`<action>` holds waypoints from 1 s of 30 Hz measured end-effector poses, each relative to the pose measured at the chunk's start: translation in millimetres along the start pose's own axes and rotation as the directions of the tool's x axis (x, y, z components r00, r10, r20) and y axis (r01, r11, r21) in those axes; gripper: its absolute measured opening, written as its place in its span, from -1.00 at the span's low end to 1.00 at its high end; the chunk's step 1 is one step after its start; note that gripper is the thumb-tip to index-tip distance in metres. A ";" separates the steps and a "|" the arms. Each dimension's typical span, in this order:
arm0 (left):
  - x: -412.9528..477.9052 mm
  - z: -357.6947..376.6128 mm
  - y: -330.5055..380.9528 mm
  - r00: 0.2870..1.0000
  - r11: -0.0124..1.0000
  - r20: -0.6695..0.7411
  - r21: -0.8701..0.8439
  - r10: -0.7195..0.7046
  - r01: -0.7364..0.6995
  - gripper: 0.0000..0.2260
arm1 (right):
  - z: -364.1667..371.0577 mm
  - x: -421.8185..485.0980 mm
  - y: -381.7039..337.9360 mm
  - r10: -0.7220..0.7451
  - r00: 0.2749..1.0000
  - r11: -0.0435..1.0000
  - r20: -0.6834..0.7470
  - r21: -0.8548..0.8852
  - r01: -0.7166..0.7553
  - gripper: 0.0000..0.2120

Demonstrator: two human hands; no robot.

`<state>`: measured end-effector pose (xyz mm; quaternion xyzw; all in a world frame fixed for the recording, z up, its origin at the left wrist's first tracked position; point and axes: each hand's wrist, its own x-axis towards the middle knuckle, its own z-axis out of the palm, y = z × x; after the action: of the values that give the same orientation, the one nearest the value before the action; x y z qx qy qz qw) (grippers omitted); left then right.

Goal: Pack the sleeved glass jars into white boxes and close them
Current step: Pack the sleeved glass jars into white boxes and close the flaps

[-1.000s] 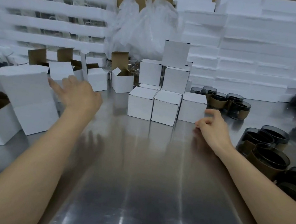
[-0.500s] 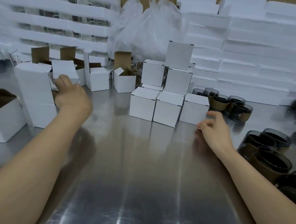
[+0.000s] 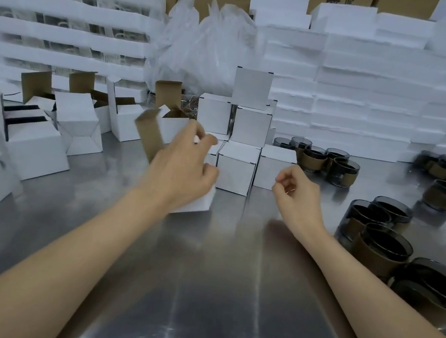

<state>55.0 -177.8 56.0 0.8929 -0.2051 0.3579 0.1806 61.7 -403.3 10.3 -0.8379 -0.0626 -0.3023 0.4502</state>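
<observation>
My left hand [image 3: 181, 164] grips an open white box [image 3: 200, 201] at the table's middle, its brown lid flap [image 3: 149, 136] standing up and blurred. My right hand [image 3: 296, 195] hovers to the right with fingers loosely curled and nothing in it. Closed white boxes [image 3: 237, 168] are stacked just behind both hands. Dark glass jars with brown sleeves [image 3: 379, 246] crowd the right side, and another group of sleeved jars [image 3: 327, 162] stands beside the stack.
Several open white boxes [image 3: 77, 121] lie at the left on the steel table [image 3: 213, 295]. White foam trays [image 3: 366, 102] are piled along the back, with clear plastic bags [image 3: 204, 41] between them. More jars [image 3: 445, 195] sit at the far right.
My left hand has taken an open box from the left pile and brought it right to the table's middle. My right hand has lifted slightly and stayed near the stack.
</observation>
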 end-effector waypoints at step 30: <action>-12.8 35.4 -26.4 0.981 0.905 -0.023 -0.383 0.191 -0.185 -0.66 | 4.0 -16.1 -40.7 -0.109 0.991 0.963 0.073 0.255 0.087 -0.75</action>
<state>79.6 -168.8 18.2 0.8189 -0.3576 0.3199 0.3149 35.1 -373.6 28.8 -0.7822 -0.1611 -0.2774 0.5340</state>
